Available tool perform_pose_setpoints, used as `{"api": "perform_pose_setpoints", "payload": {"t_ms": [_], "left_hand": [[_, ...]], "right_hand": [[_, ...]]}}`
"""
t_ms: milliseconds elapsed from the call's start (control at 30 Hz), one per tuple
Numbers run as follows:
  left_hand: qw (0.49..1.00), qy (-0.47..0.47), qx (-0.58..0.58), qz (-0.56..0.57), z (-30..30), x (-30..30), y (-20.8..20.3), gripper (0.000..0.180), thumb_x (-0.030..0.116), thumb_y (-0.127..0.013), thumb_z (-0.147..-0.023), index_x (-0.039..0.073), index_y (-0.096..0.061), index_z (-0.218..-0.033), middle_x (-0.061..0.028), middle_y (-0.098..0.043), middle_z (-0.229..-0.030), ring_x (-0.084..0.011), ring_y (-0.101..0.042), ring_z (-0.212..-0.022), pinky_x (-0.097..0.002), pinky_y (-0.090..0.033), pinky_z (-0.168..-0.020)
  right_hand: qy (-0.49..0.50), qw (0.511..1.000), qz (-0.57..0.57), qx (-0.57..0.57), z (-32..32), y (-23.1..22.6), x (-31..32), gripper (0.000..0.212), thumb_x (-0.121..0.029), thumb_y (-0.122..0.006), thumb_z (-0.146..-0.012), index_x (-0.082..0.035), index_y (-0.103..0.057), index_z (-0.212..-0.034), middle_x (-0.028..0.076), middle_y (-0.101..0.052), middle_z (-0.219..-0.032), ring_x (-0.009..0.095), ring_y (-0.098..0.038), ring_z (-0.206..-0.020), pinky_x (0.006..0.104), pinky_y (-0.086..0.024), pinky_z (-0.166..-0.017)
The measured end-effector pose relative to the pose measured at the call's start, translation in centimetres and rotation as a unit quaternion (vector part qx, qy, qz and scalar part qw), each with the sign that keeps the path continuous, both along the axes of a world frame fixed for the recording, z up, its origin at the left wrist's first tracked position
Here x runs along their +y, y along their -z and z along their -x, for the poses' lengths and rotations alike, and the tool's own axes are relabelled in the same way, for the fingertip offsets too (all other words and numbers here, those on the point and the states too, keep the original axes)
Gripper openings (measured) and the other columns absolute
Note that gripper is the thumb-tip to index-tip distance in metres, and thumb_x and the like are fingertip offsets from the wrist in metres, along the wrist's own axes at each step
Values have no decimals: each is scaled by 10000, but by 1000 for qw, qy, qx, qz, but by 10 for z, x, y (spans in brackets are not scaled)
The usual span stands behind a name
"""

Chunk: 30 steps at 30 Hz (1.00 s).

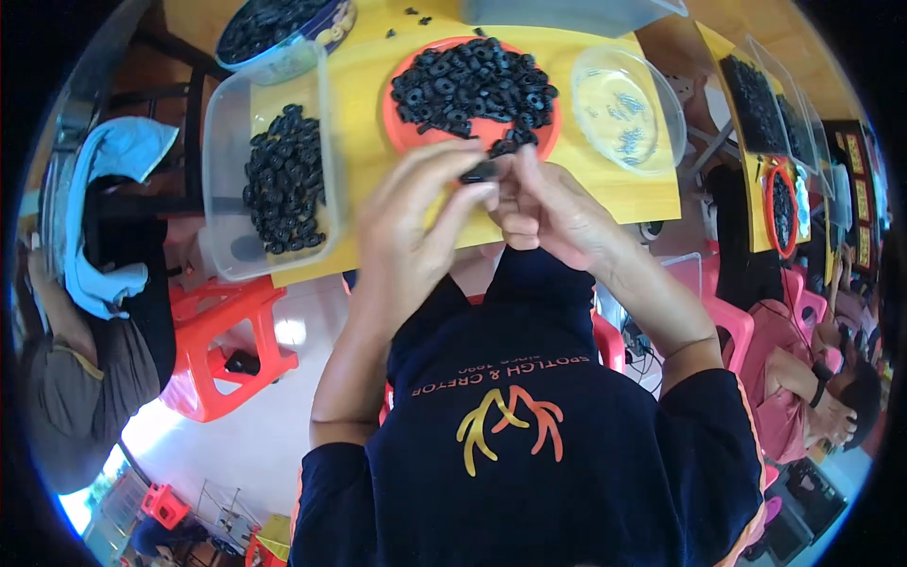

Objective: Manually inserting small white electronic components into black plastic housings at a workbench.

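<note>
My left hand (411,213) pinches a small black oval part (480,173) between thumb and fingers, just in front of a round orange-red plate (392,128). Close beside it, my right hand (562,208) has its fingers curled and pressed together near the same part. Whatever those right fingers may hold is too small and blurred to make out. Loose black ring-like parts (468,80) are heaped on the plate, some spilling toward its near rim. To the right stands a round clear tub (673,104) holding small thin silvery pieces (628,142).
On the left of the yellow table (364,42) sits a clear rectangular bin (219,208) with more black parts. A filled bowl (326,33) is behind it, a grey bin (567,14) at the back. Red stools (203,378) and other people flank me.
</note>
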State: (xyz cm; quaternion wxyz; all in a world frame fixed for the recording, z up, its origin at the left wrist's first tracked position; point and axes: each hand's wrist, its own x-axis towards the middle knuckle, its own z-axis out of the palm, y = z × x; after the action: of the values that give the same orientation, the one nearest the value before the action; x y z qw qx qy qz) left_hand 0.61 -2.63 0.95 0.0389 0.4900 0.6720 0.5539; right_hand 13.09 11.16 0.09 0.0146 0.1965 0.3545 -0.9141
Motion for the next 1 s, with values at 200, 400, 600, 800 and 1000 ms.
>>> {"api": "perform_pose_setpoints", "payload": {"t_ms": [200, 400, 600, 800, 1000], "left_hand": [[971, -192, 128, 59, 45, -47, -32, 266, -41, -700, -808, -4, -686, -1072, -105, -673, -909, -187, -635, -802, -274, -488, -734], [939, -265, 198, 89, 73, -76, -21, 324, -25, -678, -869, -12, -641, -1190, -93, -641, -1051, -150, -610, -903, -258, -487, -800], [982, -121, 139, 40, 26, -52, -9, 262, -35, -682, -839, 0, -668, -1099, -134, -661, -1027, -209, -636, -910, -299, -504, -775], [993, 33, -17, 110, -4, -20, 37, 204, 7, -656, -870, 5, -675, -1073, -108, -648, -925, -189, -639, -805, -285, -503, -684], [991, 12, -59, 116, -1, -11, 51, 198, 27, -651, -886, 9, -678, -1081, -90, -650, -903, -150, -613, -747, -263, -482, -651]], "right_hand": [[84, 903, -418, -56, -13, -5, 52, 229, -241, -631, -953, -36, -692, -1036, 21, -683, -924, 56, -570, -780, 227, -460, -699], [171, 700, -676, -151, -44, 18, 152, 237, -200, -664, -901, 4, -693, -1017, 63, -700, -883, 100, -614, -811, 264, -481, -744], [103, 656, -733, -146, -41, 14, 138, 226, -217, -685, -881, -22, -703, -993, 77, -711, -847, 139, -613, -677, 291, -494, -657], [12, 675, -737, 15, 4, 13, 80, 144, -141, -675, -857, -36, -696, -954, 107, -680, -858, 236, -662, -727, 348, -520, -676], [-29, 567, -821, 62, 40, 24, 55, 138, -171, -681, -829, -61, -698, -909, 104, -650, -887, 330, -656, -792, 423, -524, -688]]}}
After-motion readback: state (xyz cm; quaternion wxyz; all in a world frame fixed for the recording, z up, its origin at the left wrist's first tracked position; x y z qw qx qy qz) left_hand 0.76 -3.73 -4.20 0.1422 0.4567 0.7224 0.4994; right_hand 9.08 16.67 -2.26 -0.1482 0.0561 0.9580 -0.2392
